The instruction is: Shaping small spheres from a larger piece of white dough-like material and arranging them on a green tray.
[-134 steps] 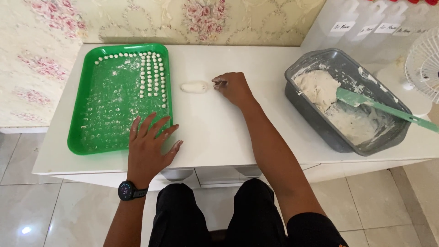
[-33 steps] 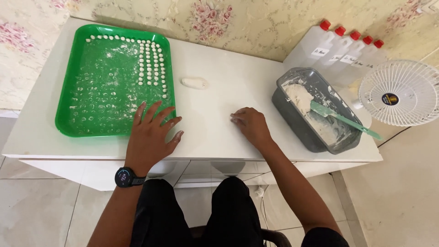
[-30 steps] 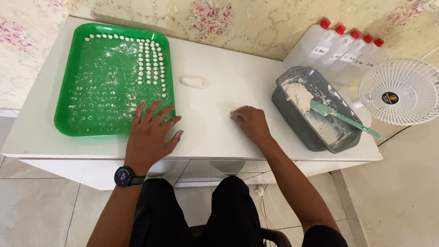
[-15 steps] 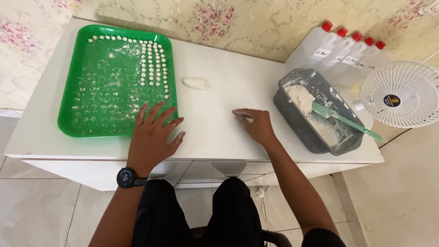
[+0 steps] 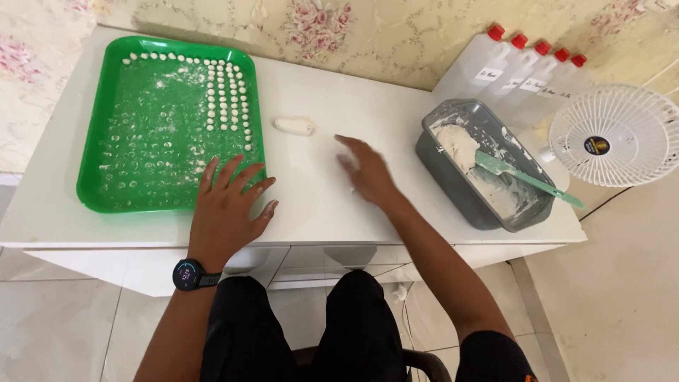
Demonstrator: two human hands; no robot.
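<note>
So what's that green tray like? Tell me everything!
The tray is bright green, shiny like plastic, rectangular with rounded corners and a raised rim. It lies flat on the white table, at its left end. White flour dusts its floor. Small white dough balls sit in neat columns near its right side, with one row along the far edge. The left hand rests flat on the table, its fingers over the tray's near right corner.

Bare tabletop between tray and tub.
</note>
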